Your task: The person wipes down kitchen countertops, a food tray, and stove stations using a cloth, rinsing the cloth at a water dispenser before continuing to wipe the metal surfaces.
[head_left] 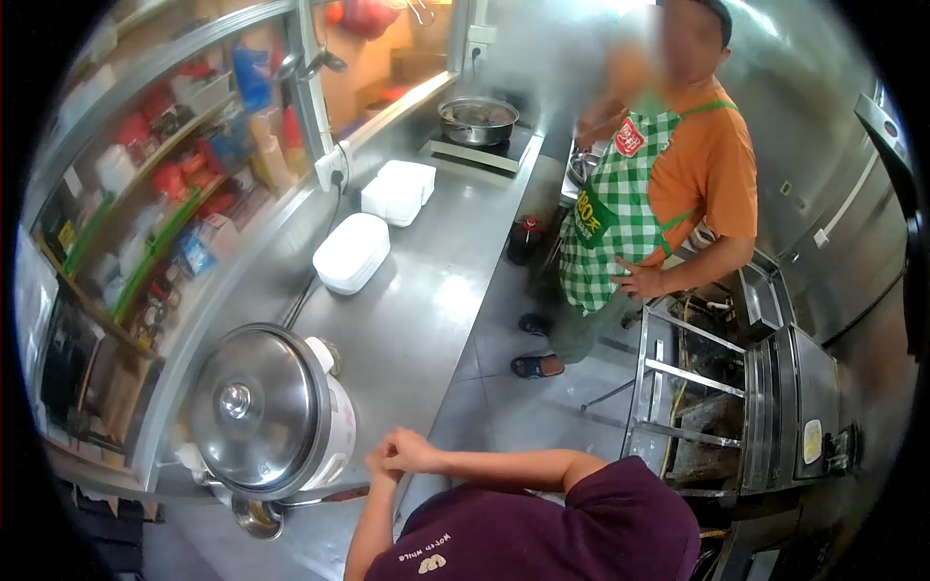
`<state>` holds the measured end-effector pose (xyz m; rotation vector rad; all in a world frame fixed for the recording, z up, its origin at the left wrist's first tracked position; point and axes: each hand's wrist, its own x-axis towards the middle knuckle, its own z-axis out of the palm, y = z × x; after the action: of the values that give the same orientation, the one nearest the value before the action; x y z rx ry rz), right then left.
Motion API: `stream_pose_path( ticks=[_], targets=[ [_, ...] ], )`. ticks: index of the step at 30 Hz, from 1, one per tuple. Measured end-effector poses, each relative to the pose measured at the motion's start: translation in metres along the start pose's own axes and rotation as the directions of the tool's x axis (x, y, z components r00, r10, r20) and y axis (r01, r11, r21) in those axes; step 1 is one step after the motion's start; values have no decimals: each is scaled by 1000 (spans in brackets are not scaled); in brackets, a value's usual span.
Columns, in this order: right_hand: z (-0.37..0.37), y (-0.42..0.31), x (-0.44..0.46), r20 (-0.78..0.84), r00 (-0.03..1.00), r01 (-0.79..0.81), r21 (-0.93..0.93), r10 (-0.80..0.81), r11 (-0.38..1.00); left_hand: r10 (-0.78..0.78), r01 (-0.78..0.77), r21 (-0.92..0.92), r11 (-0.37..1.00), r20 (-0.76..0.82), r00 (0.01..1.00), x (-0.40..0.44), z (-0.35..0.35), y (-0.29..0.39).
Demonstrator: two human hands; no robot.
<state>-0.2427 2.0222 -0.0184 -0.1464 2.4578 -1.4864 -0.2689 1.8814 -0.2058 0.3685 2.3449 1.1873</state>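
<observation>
My hands meet in front of my body, above the counter's front edge. The fingers of my right hand (412,450) are curled closed against my left hand (382,459), which is also closed. No object shows in either. To their left, apart from them, stands a large white cooker (339,436) with a domed steel lid (257,407) and a round knob on top. Below the cooker, a small steel pan or bowl (257,518) sticks out, partly hidden. Farther along the steel counter (426,315) lies a stack of white foam containers (352,254).
More white containers (398,192) sit behind the stack. A steel pot (479,120) rests on a flat cooktop (480,155) at the far end. Across the aisle stands a person in a green checked apron (620,203), beside a metal rack (688,373). Crowded shelves (155,203) line the left.
</observation>
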Motion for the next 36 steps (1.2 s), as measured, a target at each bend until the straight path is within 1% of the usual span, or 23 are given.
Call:
stream_pose_path(
  ticks=[1, 4, 7, 8, 9, 10, 11, 14, 15, 16, 17, 19, 21, 22, 23, 24, 25, 27, 30, 31, 33, 35, 36],
  targets=[
    [-2, -5, -2, 37, 999, -32, -6, 32, 999, -4, -7, -253, 967, -46, 999, 2, 7, -13],
    [3, 6, 4, 89, 994, -62, 55, 57, 997, 201, -197, 36, 980, -170, 965, -7, 5, -1],
    [11, 16, 9, 2, 998, 60, 38, -60, 997, -76, 42, 441, 897, 61, 995, -21, -28, 58],
    [13, 13, 8, -12, 998, 58, 44, -58, 997, -52, 53, -20, 998, 28, 998, -24, -24, 43],
    [12, 8, 7, -26, 998, 55, 49, -54, 997, -45, 31, -476, 879, -19, 999, -19, -13, 20],
    [12, 5, 5, -45, 998, 49, 54, -47, 997, -66, 31, -649, 760, -29, 997, -12, 2, -2],
    [16, 9, 6, -63, 997, 57, 58, -54, 997, -87, 21, -794, 608, -40, 995, -4, 16, -22],
    [18, 5, 4, 11, 999, 42, 59, -43, 997, 30, -96, -452, 887, -152, 988, -6, 16, -36],
    [16, 1, 2, 29, 998, 47, 34, -48, 998, -23, -60, -760, 648, -98, 995, -10, 15, -24],
    [16, 2, 2, 41, 998, 53, 60, -56, 997, 30, -95, -471, 877, -143, 989, -16, 10, -14],
    [17, 4, 3, 50, 997, 61, 87, -65, 994, 98, -118, -116, 986, -164, 982, -26, -3, 5],
    [19, 7, 8, 53, 994, 93, 108, -99, 990, 129, -97, 250, 963, -114, 985, -33, -22, 34],
    [22, 10, 10, 8, 997, 80, 114, -82, 990, 43, -33, 238, 971, -34, 999, -36, -31, 52],
    [23, 12, 11, -13, 997, 75, 115, -74, 991, 43, -43, -4, 999, -42, 998, -37, -30, 54],
    [23, 11, 10, -10, 999, 54, 111, -53, 992, 42, -53, -245, 968, -49, 998, -40, -29, 56],
    [24, 10, 9, -9, 999, 33, 108, -32, 994, 34, -50, -413, 909, -46, 998, -37, -24, 44],
    [25, 10, 8, -8, 1000, 12, 106, -11, 994, 27, -46, -568, 822, -42, 999, -34, -19, 34],
    [24, 9, 7, 35, 999, 12, 96, -15, 995, 2, -10, -740, 672, -12, 1000, -13, 7, -21],
    [17, 5, 7, 83, 996, -1, 140, -11, 990, 113, -152, -311, 938, -140, 984, -18, 2, -12],
    [15, 3, 8, 98, 995, -8, 162, -8, 987, 109, -124, -113, 986, -127, 986, -21, -2, -5],
    [10, -1, 10, 108, 994, -6, 116, -7, 993, 95, -61, 287, 956, -107, 990, -28, -15, 23],
    [9, 0, 11, 71, 996, 41, 83, -47, 996, 83, -35, 459, 888, -84, 993, -22, -15, 30],
    [13, 4, 10, 27, 996, 86, 73, -88, 994, 104, -49, 464, 885, -94, 990, -23, -15, 34]
  ],
)
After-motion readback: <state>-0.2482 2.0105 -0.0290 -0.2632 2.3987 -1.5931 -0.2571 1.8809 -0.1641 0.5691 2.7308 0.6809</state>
